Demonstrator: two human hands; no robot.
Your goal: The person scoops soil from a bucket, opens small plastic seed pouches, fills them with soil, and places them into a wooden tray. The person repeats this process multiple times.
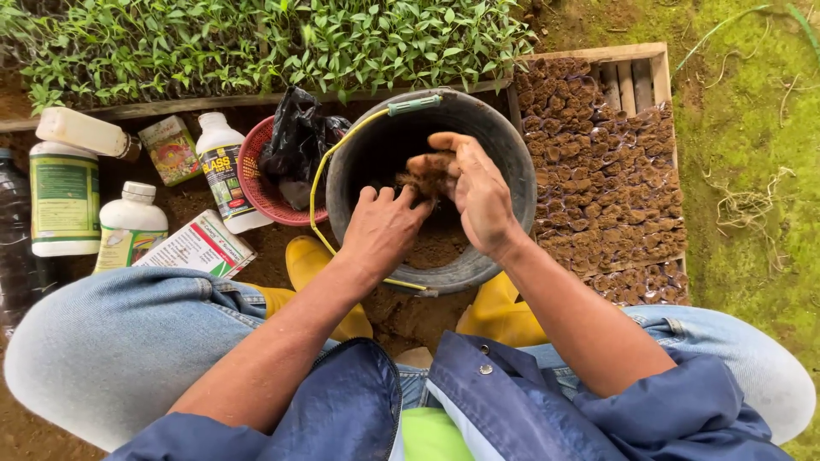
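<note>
A black bucket [512, 154] with a yellow wire handle stands between my yellow boots and has brown soil at its bottom. Both hands are over it. My left hand [382, 229] reaches into the bucket, fingers bent down around something small that I cannot make out. My right hand [476, 189] is cupped beside it and presses a clump of brown soil [427, 173] against the left fingers. Whether the clump sits in a small bag is hidden by the fingers.
A wooden crate [636, 77] on the right holds several rows of soil-filled pots [598, 179]. A red basket [260, 183] with a black plastic bag [297, 137] sits left of the bucket. Bottles [64, 196] and packets lie further left. Green seedlings [273, 38] fill the back.
</note>
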